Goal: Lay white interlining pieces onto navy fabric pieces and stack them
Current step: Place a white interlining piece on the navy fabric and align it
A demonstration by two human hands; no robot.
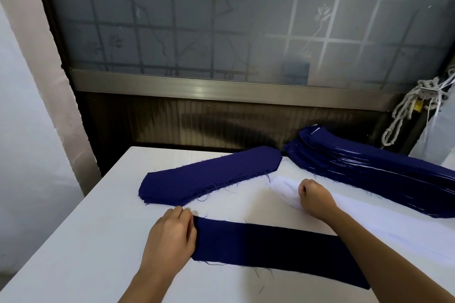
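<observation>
A single navy fabric piece point(270, 248) lies flat on the white table point(86, 241) in front of me. My left hand point(170, 236) rests on its left end, fingers loosely bent over the edge. My right hand point(316, 198) pinches the end of a white interlining piece point(285, 188) on top of a white interlining pile point(394, 226). A low pile of navy pieces point(209, 176) lies behind, at the centre. A tall stack of navy pieces with white layers showing point(369, 165) sits at the far right.
The table's left edge runs diagonally, with a drop to the floor beyond it. A dark wall panel and a frosted window point(221, 19) stand right behind the table. A knotted white rope point(413, 108) hangs at the right.
</observation>
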